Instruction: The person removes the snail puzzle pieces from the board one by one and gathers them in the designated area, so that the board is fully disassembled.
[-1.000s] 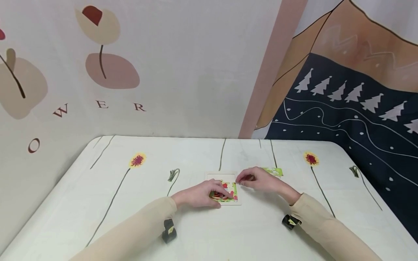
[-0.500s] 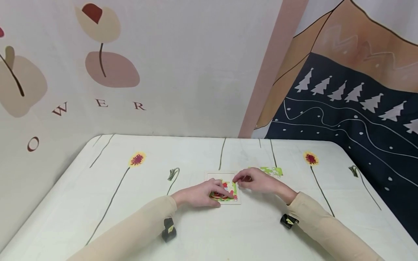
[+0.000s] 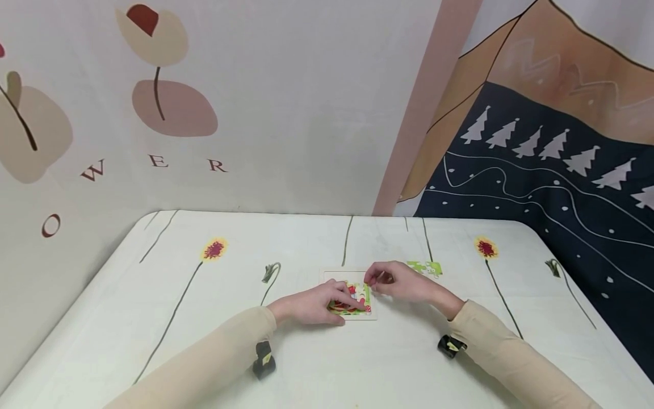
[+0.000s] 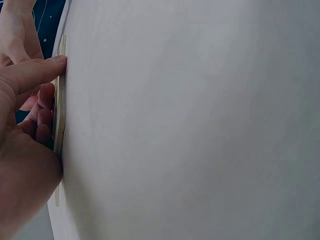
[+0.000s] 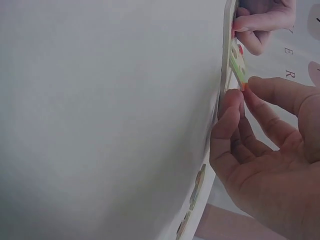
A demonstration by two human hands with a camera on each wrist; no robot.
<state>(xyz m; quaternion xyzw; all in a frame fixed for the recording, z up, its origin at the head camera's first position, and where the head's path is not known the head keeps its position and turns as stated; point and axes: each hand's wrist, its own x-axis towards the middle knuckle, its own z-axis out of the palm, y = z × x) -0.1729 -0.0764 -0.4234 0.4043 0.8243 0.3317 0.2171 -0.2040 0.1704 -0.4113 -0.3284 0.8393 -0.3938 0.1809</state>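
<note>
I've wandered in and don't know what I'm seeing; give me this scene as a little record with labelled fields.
Activity: a person's two hands working on a small picture puzzle
Left hand: resting on the puzzle picture
Right hand: pinching the raised end of a tilted piece
Puzzle frame: pale, flat on the table, bare along its far side
Loose pieces: green and white, lying beyond the right hand
Table cover: white with printed flowers
Sleeves: beige, on both arms
Hidden: the picture's middle, under the left hand
</note>
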